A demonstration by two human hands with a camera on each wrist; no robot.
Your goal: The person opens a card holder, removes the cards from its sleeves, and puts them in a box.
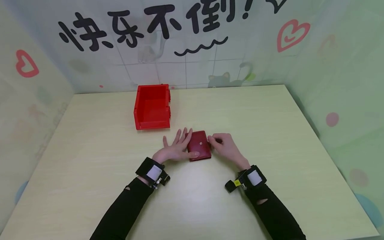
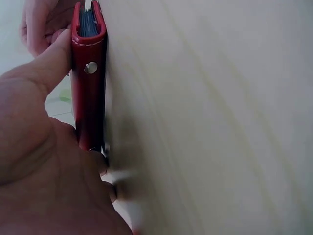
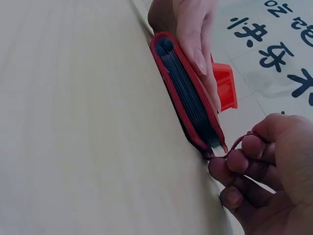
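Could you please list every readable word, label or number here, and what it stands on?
"快乐不倒!" on the backdrop.
"吃" above that, in the right wrist view; the next character is cropped.
Yellow tag on the right wrist band: too small to read.
Red wallet: none readable.

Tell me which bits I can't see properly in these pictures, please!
Faces of the inner leaves: right wrist view shows only their edges; the folded cover of the red wallet hides the rest.
Far end of the thin strap: right wrist view, covered by the right hand.
Wallet's underside: head view, hidden against the table.
Top of the black writing: head view, cut by the upper edge.
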